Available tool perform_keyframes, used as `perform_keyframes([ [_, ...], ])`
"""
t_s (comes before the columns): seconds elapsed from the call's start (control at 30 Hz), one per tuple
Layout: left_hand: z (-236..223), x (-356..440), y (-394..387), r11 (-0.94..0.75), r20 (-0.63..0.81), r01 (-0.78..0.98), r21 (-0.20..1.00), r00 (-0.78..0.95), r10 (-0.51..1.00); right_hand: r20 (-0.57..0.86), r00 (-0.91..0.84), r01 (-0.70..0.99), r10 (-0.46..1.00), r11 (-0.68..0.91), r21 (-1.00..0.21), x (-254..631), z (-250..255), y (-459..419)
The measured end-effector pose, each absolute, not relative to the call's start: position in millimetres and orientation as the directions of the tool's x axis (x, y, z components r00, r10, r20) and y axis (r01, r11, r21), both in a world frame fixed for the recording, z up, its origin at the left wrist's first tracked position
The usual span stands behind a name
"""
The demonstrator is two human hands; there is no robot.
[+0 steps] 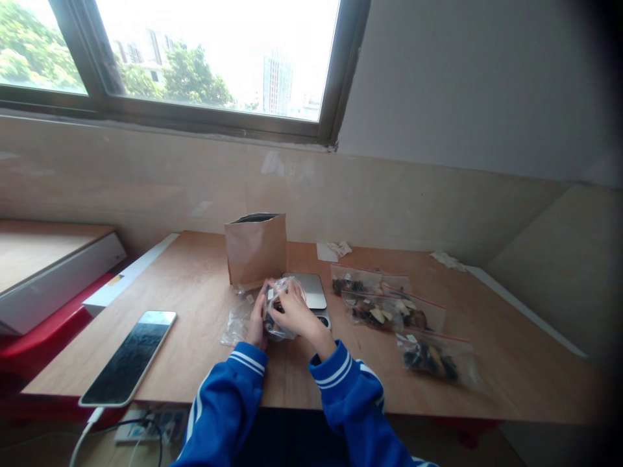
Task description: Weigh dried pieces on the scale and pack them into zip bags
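A clear plastic zip bag (281, 329) with dark pieces inside is between my two hands, just in front of a small kitchen scale (315, 290). My left hand (257, 321) grips the bag's left side. From the right, my right hand (296, 309) reaches over with its fingers bent into the bag's top; what the fingertips pinch is hidden. Behind them stands an open brown paper pouch (256, 250). Crumpled clear plastic bags (236, 322) lie flat left of my left hand.
Several zip bags of dark and pale dried pieces (372, 311) lie at the right, one bag (431, 360) nearer the front edge. A phone (131, 357) on a charging cable (90, 425) lies at the left. Crumpled tissue (339, 248) sits near the wall.
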State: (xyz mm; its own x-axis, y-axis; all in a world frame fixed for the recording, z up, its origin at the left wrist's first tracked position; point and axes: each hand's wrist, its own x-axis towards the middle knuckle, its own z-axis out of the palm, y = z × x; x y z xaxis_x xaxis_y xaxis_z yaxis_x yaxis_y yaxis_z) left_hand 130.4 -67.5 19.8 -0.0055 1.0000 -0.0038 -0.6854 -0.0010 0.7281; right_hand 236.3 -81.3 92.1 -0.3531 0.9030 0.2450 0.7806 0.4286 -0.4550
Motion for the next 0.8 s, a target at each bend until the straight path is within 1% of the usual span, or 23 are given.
perform_keyframes([
  [0.17, 16.7, 129.4, -67.1, -0.047, 0.049, -0.622, 0.781, -0.015, 0.999, 0.253, -0.347, 0.790, 0.903, 0.427, -0.440, 240.1, 91.5, -79.8],
  [0.27, 15.8, 128.5, -66.2, -0.036, 0.038, -0.632, 0.774, -0.009, 0.999, 0.252, -0.367, 0.783, 0.896, 0.443, -0.436, 239.6, 91.8, -81.1],
  [0.37, 15.3, 128.0, -65.2, -0.040, 0.024, -0.650, 0.759, -0.035, 0.999, 0.233, -0.411, 0.726, 0.881, 0.471, -0.502, 237.5, 93.1, -82.2],
  [0.47, 15.4, 128.1, -65.2, -0.065, 0.034, -0.626, 0.777, -0.061, 0.998, 0.230, -0.427, 0.668, 0.874, 0.477, -0.571, 235.4, 93.7, -82.3],
  [0.6, 14.2, 127.6, -65.7, -0.082, 0.047, -0.591, 0.803, -0.075, 0.996, 0.185, -0.400, 0.683, 0.897, 0.427, -0.592, 234.4, 91.7, -81.3],
  [0.8, 9.3, 124.4, -64.4, -0.073, 0.009, -0.589, 0.805, -0.111, 0.994, 0.181, -0.399, 0.621, 0.899, 0.410, -0.668, 233.0, 91.4, -81.6],
])
